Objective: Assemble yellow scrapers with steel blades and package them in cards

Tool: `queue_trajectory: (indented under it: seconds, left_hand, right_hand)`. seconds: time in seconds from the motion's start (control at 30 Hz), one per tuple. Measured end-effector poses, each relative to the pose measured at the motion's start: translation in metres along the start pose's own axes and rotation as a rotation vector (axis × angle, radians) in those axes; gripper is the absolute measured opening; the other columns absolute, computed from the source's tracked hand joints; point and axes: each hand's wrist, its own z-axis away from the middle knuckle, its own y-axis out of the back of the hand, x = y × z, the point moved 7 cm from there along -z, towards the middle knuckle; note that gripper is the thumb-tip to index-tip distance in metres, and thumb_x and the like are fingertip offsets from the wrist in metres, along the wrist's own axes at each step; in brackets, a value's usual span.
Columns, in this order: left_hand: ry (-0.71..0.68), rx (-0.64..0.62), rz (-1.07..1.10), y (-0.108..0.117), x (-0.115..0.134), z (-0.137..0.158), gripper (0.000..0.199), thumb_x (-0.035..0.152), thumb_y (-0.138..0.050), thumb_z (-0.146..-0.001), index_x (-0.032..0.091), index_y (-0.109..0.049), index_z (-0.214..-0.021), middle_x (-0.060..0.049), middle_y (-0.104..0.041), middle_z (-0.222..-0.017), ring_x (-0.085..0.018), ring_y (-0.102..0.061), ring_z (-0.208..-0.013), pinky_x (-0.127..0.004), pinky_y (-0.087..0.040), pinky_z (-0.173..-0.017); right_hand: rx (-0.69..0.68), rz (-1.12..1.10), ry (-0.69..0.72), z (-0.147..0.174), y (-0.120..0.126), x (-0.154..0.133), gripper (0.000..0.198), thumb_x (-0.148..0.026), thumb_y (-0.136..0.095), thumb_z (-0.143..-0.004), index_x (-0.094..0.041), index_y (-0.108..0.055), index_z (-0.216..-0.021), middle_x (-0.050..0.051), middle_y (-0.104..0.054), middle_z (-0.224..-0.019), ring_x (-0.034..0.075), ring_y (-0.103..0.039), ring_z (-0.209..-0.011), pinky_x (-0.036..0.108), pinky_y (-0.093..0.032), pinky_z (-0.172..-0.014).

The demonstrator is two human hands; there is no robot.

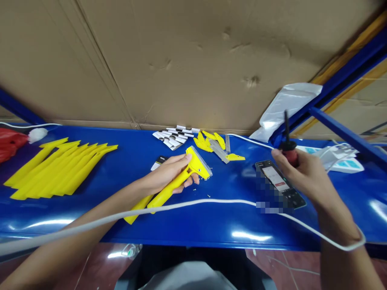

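My left hand (165, 173) is closed around a yellow scraper (198, 164), its head tilted up and right with a metal blade along the edge. Another yellow handle (134, 213) lies partly beneath it on the blue table. In my right hand (311, 173) is a screwdriver (290, 153) with a red and black grip, its dark shaft pointing up. That hand is raised beside a phone (279, 181) lying on the table. Small screws (208, 196) are scattered near the scraper's head. Behind it lie loose yellow pieces (236, 157) and metal blades (219, 151).
Several yellow scraper handles (60, 169) lie in a row at left, near a red bag (12, 143). White folded cards (172, 137) sit at the back. A white cable (208, 200) crosses in front of my forearms. A blue frame post (341, 64) stands at right.
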Motion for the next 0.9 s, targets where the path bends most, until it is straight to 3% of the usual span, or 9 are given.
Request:
queue_trajectory:
  seconds: [0.07, 0.13, 0.3, 0.4, 0.53, 0.9]
  left_hand:
    - [-0.022, 0.007, -0.001, 0.0, 0.002, 0.0, 0.037, 0.045, -0.049, -0.119, 0.016, -0.066, -0.106, -0.012, -0.079, -0.087, -0.012, -0.062, -0.054, -0.017, -0.044, -0.037]
    - [-0.046, 0.014, -0.003, -0.001, 0.005, -0.001, 0.035, 0.043, -0.048, -0.118, 0.015, -0.066, -0.108, -0.011, -0.078, -0.085, -0.012, -0.061, -0.053, -0.016, -0.043, -0.036]
    - [-0.104, 0.018, 0.002, -0.003, 0.01, 0.0, 0.033, 0.049, -0.057, -0.114, 0.017, -0.061, -0.108, -0.01, -0.078, -0.084, -0.013, -0.061, -0.052, -0.018, -0.043, -0.035]
    - [-0.166, 0.043, 0.006, -0.002, 0.016, 0.001, 0.031, 0.049, -0.058, -0.113, 0.019, -0.058, -0.109, -0.01, -0.078, -0.084, -0.013, -0.062, -0.054, -0.018, -0.042, -0.035]
    - [-0.251, 0.044, 0.005, -0.002, 0.025, 0.003, 0.031, 0.05, -0.057, -0.114, 0.02, -0.055, -0.108, -0.011, -0.079, -0.086, -0.013, -0.061, -0.052, -0.019, -0.045, -0.038]
    - [-0.486, 0.069, 0.056, 0.003, 0.039, 0.006, 0.037, 0.056, -0.065, -0.11, 0.02, -0.057, -0.106, -0.01, -0.079, -0.089, -0.014, -0.063, -0.056, -0.02, -0.044, -0.039]
  right_hand:
    - [0.012, 0.274, -0.042, 0.006, 0.01, 0.011, 0.072, -0.093, -0.058, -0.089, -0.026, -0.047, -0.067, -0.001, -0.05, -0.054, 0.017, -0.046, -0.053, 0.034, -0.035, -0.055]
    - [-0.018, 0.48, -0.035, 0.012, 0.012, 0.02, 0.075, -0.102, -0.054, -0.082, -0.027, -0.049, -0.071, 0.002, -0.058, -0.061, 0.023, -0.056, -0.059, 0.037, -0.037, -0.058]
    - [-0.177, 0.727, -0.043, 0.025, -0.004, 0.049, 0.078, -0.104, -0.054, -0.077, -0.027, -0.055, -0.091, 0.015, -0.077, -0.104, 0.04, -0.076, -0.093, 0.045, -0.047, -0.07]
    - [-0.213, 0.78, -0.102, 0.028, -0.013, 0.064, 0.07, -0.093, -0.055, -0.085, -0.026, -0.057, -0.103, 0.018, -0.078, -0.118, 0.045, -0.077, -0.107, 0.049, -0.052, -0.08]
    - [-0.205, 0.766, -0.128, 0.026, -0.019, 0.069, 0.059, -0.084, -0.054, -0.09, -0.027, -0.055, -0.104, 0.018, -0.079, -0.124, 0.045, -0.078, -0.113, 0.05, -0.055, -0.083]
    - [-0.152, 0.697, -0.119, 0.02, -0.019, 0.093, 0.062, -0.092, -0.048, -0.083, -0.032, -0.05, -0.1, 0.023, -0.08, -0.118, 0.051, -0.078, -0.111, 0.058, -0.058, -0.083]
